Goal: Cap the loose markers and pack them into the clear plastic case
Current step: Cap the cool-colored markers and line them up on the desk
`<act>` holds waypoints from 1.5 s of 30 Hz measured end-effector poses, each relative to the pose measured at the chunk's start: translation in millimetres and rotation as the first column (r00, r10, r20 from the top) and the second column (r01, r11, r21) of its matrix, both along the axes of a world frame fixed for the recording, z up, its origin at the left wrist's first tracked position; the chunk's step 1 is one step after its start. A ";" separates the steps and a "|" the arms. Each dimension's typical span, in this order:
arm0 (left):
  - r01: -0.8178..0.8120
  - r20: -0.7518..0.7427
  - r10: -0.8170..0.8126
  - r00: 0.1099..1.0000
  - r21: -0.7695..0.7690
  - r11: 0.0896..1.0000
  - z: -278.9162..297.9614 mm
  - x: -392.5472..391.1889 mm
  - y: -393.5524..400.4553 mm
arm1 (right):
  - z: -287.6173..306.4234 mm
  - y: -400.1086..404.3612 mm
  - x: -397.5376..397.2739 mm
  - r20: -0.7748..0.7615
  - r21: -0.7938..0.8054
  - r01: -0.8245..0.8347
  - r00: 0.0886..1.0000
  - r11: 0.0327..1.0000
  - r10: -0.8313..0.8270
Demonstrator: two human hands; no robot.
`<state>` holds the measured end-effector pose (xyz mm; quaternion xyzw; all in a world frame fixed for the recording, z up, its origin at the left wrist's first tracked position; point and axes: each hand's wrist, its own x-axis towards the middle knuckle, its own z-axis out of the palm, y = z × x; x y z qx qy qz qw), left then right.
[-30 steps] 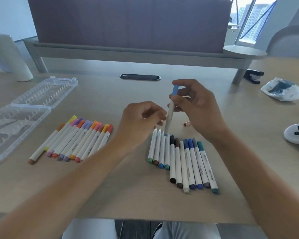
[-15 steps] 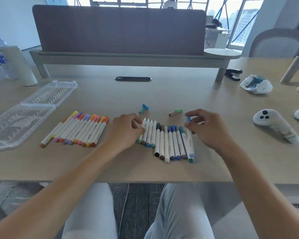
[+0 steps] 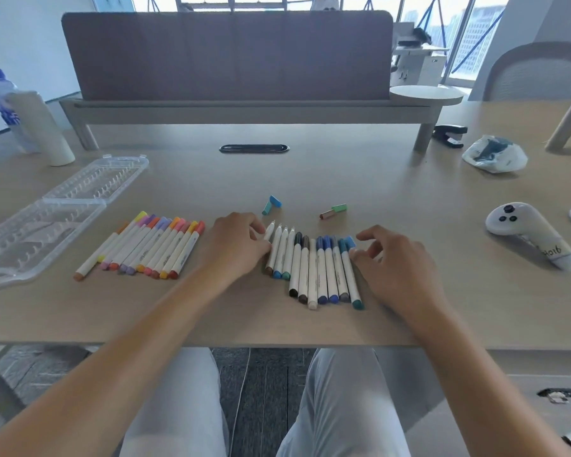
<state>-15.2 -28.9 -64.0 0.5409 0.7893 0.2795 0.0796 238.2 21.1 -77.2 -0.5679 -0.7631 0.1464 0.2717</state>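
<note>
Both hands are being rested at the cool-coloured marker row (image 3: 314,268) mid-bench. Left hand (image 3: 236,247): the leftmost uncapped marker (image 3: 269,240) is being pinched near its tip by curled fingers (image 3: 256,225). Right hand (image 3: 399,263): fingers loosely bent and released, nothing being gripped; fingertips are touching the right edge of the row beside the light-blue-capped marker (image 3: 350,258). Four markers at the row's left end are lying uncapped, the rest capped. Warm-coloured marker row (image 3: 145,247) is lying capped, left of the left hand. Loose caps are lying behind the rows: a blue pair (image 3: 271,204) and a green-and-brown pair (image 3: 333,211). Clear plastic case (image 3: 51,212) is lying open at bench (image 3: 376,179) left edge, well apart from both rows.
</note>
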 end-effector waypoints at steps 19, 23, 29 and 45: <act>-0.064 0.763 -0.035 0.645 0.100 0.993 17.4 -22.4 7.6 | 5.1 -20.8 -41.0 0.109 0.019 -0.064 0.992 0.998 0.061; -0.068 0.871 -0.076 0.486 0.124 0.990 18.3 -27.3 12.5 | 9.9 -15.8 -49.0 0.112 0.018 -0.072 0.991 0.997 0.070; -0.064 0.899 -0.112 0.424 0.153 0.986 20.9 -31.9 26.1 | 20.0 21.1 -47.0 0.117 0.015 -0.007 0.993 1.000 0.006; 0.087 0.836 -0.301 0.459 0.294 0.952 44.8 12.0 106.3 | 13.0 125.9 -53.8 0.172 -0.048 0.120 0.979 0.992 -0.111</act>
